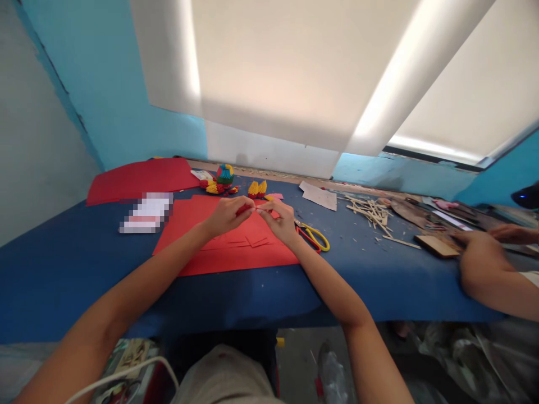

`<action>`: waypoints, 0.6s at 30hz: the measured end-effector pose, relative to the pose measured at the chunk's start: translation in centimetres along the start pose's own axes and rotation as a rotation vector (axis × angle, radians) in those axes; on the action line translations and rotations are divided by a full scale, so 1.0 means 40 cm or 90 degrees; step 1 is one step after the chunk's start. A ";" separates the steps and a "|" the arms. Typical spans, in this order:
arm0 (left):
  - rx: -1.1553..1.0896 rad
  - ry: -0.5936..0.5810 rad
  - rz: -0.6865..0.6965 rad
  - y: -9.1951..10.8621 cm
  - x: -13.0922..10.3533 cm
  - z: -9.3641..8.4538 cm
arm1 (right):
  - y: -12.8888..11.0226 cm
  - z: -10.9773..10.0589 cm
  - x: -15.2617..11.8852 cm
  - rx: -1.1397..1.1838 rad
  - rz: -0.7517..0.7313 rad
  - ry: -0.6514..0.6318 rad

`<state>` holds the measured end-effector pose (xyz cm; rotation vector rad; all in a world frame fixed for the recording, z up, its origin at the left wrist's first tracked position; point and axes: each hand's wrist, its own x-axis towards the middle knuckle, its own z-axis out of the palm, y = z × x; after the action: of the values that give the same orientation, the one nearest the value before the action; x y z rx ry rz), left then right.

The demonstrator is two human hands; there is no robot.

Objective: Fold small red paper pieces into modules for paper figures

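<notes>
A small red piece of paper [244,209] is pinched in my left hand [227,215], its fingers closed on one end. Fingertips of my right hand [279,221] meet the left ones at the paper's other end, also pinched together; the fold is too small to make out. Both hands are above large red paper sheets [202,264], on which small cut red paper pieces [256,241] lie. Just right of my right hand are scissors [315,237] with red and yellow handles, their blades partly hidden.
Behind my hands stand folded red-and-yellow paper pieces [257,189] and a multicoloured paper figure [224,175]. A blurred-out white item [147,213] lies left, near a red sheet [138,180]. Thin wooden sticks [370,212] lie right, near a co-worker's arm [488,269] and a wooden block [438,246].
</notes>
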<state>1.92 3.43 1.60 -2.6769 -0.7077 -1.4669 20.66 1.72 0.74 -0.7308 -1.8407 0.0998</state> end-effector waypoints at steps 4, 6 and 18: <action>-0.093 -0.031 -0.052 0.004 0.002 -0.012 | -0.002 -0.007 0.004 -0.011 0.011 -0.007; -0.146 -0.068 -0.110 0.006 0.006 -0.025 | -0.008 -0.011 0.006 -0.010 0.001 -0.018; -0.328 -0.239 -0.169 0.000 0.017 -0.042 | -0.040 -0.014 0.012 0.021 -0.052 -0.046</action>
<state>0.87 3.32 3.09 -3.4324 -0.8209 -1.3577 20.36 0.52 2.03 -0.6359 -1.9311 0.1039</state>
